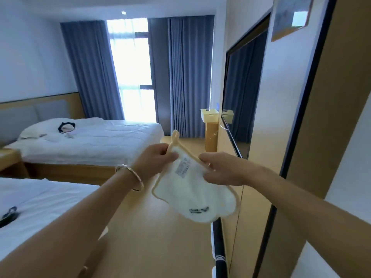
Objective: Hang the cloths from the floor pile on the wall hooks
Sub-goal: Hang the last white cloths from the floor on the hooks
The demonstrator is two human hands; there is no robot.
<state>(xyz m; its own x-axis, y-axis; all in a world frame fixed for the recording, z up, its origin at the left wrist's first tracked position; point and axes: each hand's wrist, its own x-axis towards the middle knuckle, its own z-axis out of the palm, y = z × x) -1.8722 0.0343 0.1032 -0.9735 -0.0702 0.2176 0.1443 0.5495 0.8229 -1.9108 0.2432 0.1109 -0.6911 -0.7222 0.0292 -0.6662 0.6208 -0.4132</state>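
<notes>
You hold the small white terry cloth with pale yellow edging up in front of you, above the light wooden floor. Your left hand pinches its top corner just under the yellow hanging loop, which stands up above that grip. Your right hand pinches the upper edge further right, fingers curled round the trim. Between the two grips runs the top edge, with a white printed label showing. The rest of the cloth hangs below both hands, scalloped at the bottom.
</notes>
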